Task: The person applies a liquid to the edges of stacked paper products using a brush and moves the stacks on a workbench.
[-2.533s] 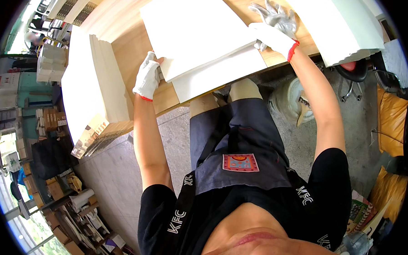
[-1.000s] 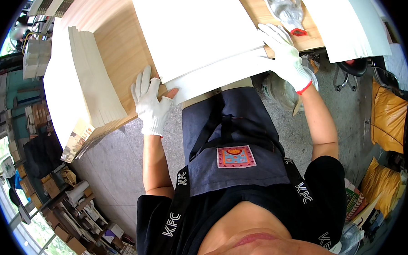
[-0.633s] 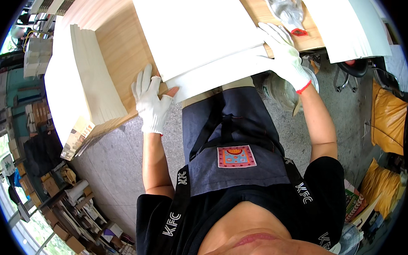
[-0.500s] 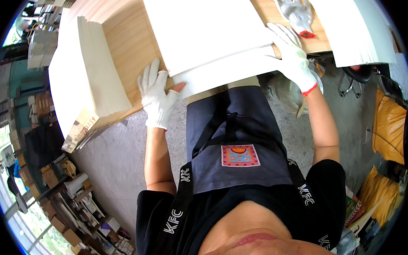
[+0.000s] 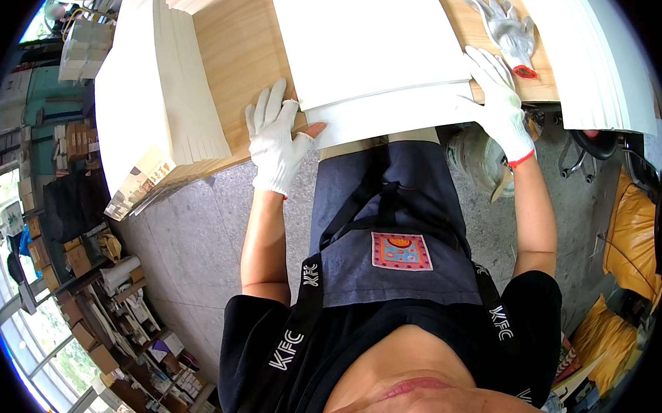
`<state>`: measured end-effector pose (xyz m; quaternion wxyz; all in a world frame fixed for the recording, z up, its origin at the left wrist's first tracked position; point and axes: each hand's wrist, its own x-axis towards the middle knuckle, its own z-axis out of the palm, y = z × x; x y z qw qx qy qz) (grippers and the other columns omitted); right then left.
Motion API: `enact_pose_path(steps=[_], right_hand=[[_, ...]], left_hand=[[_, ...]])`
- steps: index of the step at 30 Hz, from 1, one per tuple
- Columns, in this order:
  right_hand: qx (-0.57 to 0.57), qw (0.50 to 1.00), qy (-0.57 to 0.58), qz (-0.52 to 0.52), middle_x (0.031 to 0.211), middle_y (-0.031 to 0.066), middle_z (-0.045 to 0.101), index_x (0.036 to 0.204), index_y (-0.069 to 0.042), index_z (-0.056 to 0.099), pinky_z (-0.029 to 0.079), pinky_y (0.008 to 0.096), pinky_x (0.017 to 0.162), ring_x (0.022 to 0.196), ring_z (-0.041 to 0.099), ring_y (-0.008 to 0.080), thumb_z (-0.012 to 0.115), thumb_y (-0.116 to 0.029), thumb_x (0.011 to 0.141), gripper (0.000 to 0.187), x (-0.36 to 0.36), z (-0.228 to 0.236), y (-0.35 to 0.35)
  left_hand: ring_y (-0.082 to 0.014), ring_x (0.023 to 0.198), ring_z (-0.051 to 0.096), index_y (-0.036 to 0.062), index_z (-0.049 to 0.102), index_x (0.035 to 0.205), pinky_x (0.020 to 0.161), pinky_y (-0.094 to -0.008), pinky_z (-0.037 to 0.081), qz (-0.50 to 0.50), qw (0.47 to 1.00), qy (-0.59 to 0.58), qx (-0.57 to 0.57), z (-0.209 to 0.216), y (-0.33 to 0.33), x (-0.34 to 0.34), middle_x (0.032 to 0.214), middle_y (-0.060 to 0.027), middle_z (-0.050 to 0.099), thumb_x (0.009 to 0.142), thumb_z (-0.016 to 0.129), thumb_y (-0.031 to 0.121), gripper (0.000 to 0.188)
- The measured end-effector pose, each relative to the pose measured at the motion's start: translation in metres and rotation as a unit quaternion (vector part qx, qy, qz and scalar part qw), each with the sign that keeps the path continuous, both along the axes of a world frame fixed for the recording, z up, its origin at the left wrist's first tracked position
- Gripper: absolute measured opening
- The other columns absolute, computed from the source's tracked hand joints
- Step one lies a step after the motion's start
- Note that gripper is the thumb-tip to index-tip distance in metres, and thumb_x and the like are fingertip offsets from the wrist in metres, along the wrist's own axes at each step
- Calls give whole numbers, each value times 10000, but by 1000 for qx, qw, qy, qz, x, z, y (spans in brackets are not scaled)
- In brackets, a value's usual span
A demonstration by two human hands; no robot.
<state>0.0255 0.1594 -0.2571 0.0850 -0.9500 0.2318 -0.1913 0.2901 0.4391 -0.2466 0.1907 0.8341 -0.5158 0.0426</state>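
Observation:
Large white paper sheets [image 5: 367, 46] lie on the wooden table, and a lower white strip of paper [image 5: 394, 113] sticks out past the near table edge. My left hand [image 5: 278, 141], in a white knit glove with the thumb tip bare, rests at the near left corner of the paper. Its fingers are spread on the wood, and the thumb touches the strip's corner. My right hand [image 5: 501, 107], in a white glove with a red cuff, lies along the near right corner with fingers stretched out. Its thumb reaches over the strip. Neither hand grips anything visible.
A tall stack of cream paper [image 5: 192, 90] stands on the table [image 5: 238, 40] at left. Another white stack [image 5: 596, 63] is at right, with a loose grey-white glove [image 5: 512, 33] beside it. Below are a clear plastic-wrapped bundle [image 5: 477, 161] and a black chair [image 5: 600, 144].
The view has shifted, so the table and stacks appear further right. Both hands stay at the paper's near corners, and the left fingers are a little more spread.

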Motion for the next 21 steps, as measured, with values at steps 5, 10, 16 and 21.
enact_pose_path(steps=[5, 10, 16, 21], right_hand=[[4, 1000, 0, 6, 1454, 74, 473, 1387, -78, 495, 245, 401, 1183, 1387, 375, 253, 728, -403, 818, 696, 1, 0, -1], [-19, 1000, 12, 0, 1448, 76, 479, 1373, -64, 504, 233, 408, 1183, 1385, 373, 251, 690, -460, 833, 696, 0, 1, 0], [-15, 1000, 16, -12, 1471, 59, 455, 1374, -75, 503, 227, 406, 1190, 1396, 354, 241, 681, -489, 835, 702, 1, 0, 3], [-17, 1000, 4, -14, 1478, 57, 446, 1380, -80, 500, 218, 406, 1193, 1399, 351, 235, 672, -507, 836, 712, -2, -5, 0]], left_hand=[[-359, 1333, 402, 31, 643, 1039, 1112, -548, 240, -5, 1000, 6, -9, 0, 1, 0, 1419, -174, 487, 709, 803, 341, 481], [-354, 1327, 418, -19, 623, 1133, 1119, -471, 267, -2, 1000, -12, 11, 6, 0, -4, 1422, -203, 484, 747, 777, 300, 524], [-344, 1243, 471, 82, 590, 1208, 1034, -457, 398, -16, 998, 28, -56, 11, -7, -10, 1338, -116, 538, 647, 852, 232, 637], [-319, 1106, 547, 129, 594, 1209, 947, -421, 463, -142, 990, -15, -19, 39, -29, -33, 1227, -64, 592, 532, 902, 249, 753]])
